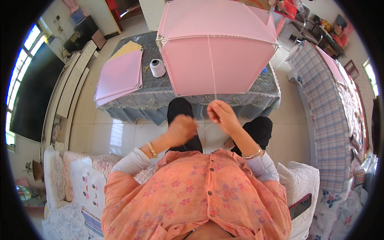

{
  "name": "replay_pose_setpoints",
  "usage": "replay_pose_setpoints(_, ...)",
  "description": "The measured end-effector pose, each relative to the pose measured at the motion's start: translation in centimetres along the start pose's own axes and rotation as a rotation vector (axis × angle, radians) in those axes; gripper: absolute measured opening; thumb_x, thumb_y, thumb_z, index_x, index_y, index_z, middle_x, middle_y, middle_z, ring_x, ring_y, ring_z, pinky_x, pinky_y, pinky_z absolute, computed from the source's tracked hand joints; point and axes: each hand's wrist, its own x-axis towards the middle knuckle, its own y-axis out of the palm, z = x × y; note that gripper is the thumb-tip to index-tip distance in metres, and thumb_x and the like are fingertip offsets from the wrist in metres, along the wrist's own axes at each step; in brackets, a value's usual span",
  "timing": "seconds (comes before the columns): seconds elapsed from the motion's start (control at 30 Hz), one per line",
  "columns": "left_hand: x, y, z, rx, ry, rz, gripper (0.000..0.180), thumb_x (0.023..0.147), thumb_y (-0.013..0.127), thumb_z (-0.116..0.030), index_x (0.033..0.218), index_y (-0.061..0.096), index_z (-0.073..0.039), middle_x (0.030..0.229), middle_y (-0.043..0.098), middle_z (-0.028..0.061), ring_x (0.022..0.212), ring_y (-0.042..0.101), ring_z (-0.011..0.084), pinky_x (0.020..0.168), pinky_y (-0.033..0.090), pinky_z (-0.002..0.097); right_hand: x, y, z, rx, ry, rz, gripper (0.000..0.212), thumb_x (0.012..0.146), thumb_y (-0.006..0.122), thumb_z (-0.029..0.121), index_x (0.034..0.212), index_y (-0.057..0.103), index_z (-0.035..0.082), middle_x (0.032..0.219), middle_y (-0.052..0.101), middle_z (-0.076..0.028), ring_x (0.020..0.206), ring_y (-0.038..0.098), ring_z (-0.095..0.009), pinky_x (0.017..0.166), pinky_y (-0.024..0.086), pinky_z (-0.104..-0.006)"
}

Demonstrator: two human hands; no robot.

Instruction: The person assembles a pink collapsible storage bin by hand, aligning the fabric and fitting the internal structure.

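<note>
A pink box-shaped piece [214,66] with white edging stands on the covered table, and stitches run along its upper front edge. White thread [212,68] hangs from that seam down the front panel to my right hand [222,115]. The fingers of my right hand are closed on the thread, just in front of the box. Lower and to the left, my left hand [182,130] is curled above my knee and smeared by motion, so whatever its fingers hold is hidden. A cone of white thread [157,68] stands on the table left of the box.
Flat pink panels [120,74] lie stacked at the table's left end, over yellowish sheets [129,47]. A grey-blue lace-trimmed cloth [140,112] covers the table. A phone [300,206] rests on the seat at my right. A plaid-covered piece of furniture [330,116] stands farther right.
</note>
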Motion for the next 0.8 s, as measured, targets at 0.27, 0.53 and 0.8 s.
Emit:
replay_pose_setpoints(0.27, 9.0, -18.6, 8.8, 0.278, -0.084, -0.747, 0.055, 0.08, 0.071, -0.028, 0.126, 0.053, -0.002, 0.133, 0.051, 0.017, 0.126, 0.044, 0.0369, 0.105, 0.035, 0.0443, -4.5, -12.8, 3.6, -0.341, -0.215, -0.507, 0.027, 0.1, 0.048, 0.026, 0.084, 0.06, 0.008, 0.062, 0.045, 0.004, 0.053, 0.038, -0.005, 0.047, 0.027, -0.0199)
replay_pose_setpoints(0.53, 13.0, -15.2, 12.9, -0.08, 0.031, -0.849, 0.034, 0.084, 0.072, -0.023, 0.107, 0.057, -0.003, 0.124, 0.056, 0.0137, 0.129, 0.042, 0.0358, 0.104, 0.036, 0.0424, 2.2, -12.0, 7.1, -0.145, -0.247, -0.59, 0.02, 0.1, 0.049, 0.024, 0.092, 0.062, 0.011, 0.091, 0.062, 0.002, 0.084, 0.056, -0.008, 0.072, 0.044, -0.0244)
replay_pose_setpoints(0.8, 17.3, -12.1, 7.8, 0.086, 0.123, -0.976, 0.025, 0.087, 0.069, -0.02, 0.1, 0.056, -0.003, 0.109, 0.059, 0.013, 0.115, 0.051, 0.0339, 0.099, 0.038, 0.043, 6.3, -17.2, 8.2, 0.012, -0.384, -0.575, 0.016, 0.098, 0.051, 0.022, 0.094, 0.06, 0.01, 0.089, 0.06, 0.001, 0.083, 0.055, -0.01, 0.071, 0.043, -0.0265)
